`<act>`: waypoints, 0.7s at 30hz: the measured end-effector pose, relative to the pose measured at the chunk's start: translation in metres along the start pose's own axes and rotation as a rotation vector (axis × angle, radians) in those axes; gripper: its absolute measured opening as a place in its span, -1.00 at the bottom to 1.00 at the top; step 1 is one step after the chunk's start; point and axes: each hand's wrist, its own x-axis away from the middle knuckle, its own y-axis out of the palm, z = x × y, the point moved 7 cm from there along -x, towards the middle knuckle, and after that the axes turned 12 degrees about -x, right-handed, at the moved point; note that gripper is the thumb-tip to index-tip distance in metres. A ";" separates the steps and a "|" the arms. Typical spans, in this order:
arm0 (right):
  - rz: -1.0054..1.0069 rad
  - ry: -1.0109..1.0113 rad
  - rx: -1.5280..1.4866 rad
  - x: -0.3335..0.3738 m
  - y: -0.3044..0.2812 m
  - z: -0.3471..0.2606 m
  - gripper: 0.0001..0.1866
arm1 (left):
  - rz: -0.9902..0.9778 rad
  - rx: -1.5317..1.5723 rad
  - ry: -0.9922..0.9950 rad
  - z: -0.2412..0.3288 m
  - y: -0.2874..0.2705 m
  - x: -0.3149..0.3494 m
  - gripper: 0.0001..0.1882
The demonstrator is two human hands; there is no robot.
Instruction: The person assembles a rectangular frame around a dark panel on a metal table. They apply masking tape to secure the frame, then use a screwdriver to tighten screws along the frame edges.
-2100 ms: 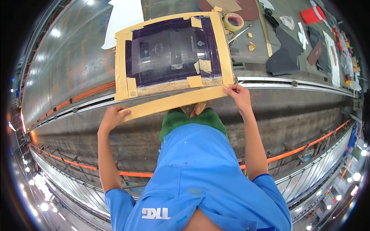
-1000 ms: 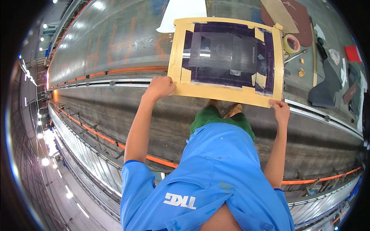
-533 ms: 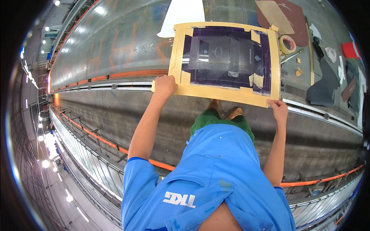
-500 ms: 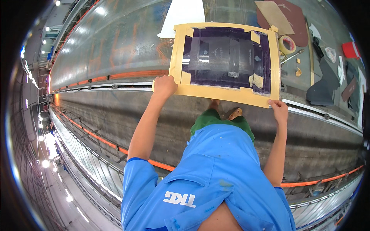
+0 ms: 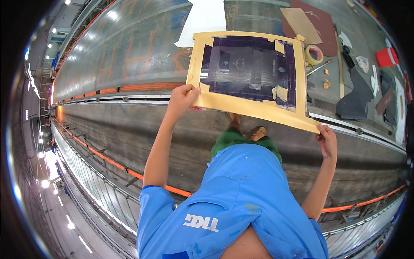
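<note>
Left fingers (image 5: pixel 190 91) close on the tape strip (image 5: pixel 252 108) at the frame's (image 5: pixel 300 82) near-left corner; right fingers (image 5: pixel 322 129) pinch its end past the near-right; even tension helps.

The red bucket (image 5: pixel 386 57) is on the tabletop (image 5: pixel 142 52) and there's a bunch of stuff around it. Just left of it is a crumpled bit of clear plastic (image 5: pixel 362 64), then some black thing (image 5: pixel 347 58) I can't really make out. Down-left of the bucket there's a big dark grey cutout (image 5: pixel 353 98), and below the bucket a smaller brown piece (image 5: pixel 384 100). Up-left of it, a tan sheet (image 5: pixel 300 25) overlaps a maroon sheet (image 5: pixel 326 31). Way left of the bucket: a white sheet (image 5: pixel 200 23).
</note>
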 end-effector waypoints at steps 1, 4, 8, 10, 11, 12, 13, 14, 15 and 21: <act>0.011 -0.032 0.002 0.001 0.000 -0.004 -0.84 | 0.040 0.059 -0.010 -0.007 0.001 -0.008 -0.65; 0.127 -0.162 0.018 0.015 -0.013 -0.023 -0.85 | 0.414 0.341 -0.053 -0.037 -0.022 -0.032 -0.66; 0.281 -0.541 0.153 0.056 -0.086 -0.111 -0.87 | 0.278 0.157 0.054 -0.005 -0.041 -0.041 -0.67; 0.286 -0.693 0.410 0.097 -0.061 -0.170 -0.89 | 0.349 -0.186 0.158 -0.013 -0.034 -0.059 -0.71; 0.256 -0.790 0.536 0.119 -0.032 -0.197 -0.90 | 0.448 -0.395 0.274 0.002 -0.024 -0.064 -0.71; 0.231 -0.888 0.661 0.144 0.000 -0.219 -0.89 | 0.546 -0.605 0.396 0.011 -0.014 -0.069 -0.72; 0.174 -0.898 0.812 0.163 0.027 -0.240 -0.88 | 0.533 -0.665 0.354 -0.013 -0.005 -0.081 -0.74; 0.140 -0.902 0.970 0.183 0.050 -0.256 -0.86 | 0.568 -0.728 0.389 -0.024 0.006 -0.087 -0.74; 0.155 -0.951 1.102 0.200 0.070 -0.271 -0.85 | 0.606 -0.791 0.423 -0.032 0.015 -0.088 -0.75; -0.048 -1.294 1.456 0.274 0.186 -0.301 -0.76 | 0.617 -0.814 0.423 -0.021 0.048 -0.071 -0.50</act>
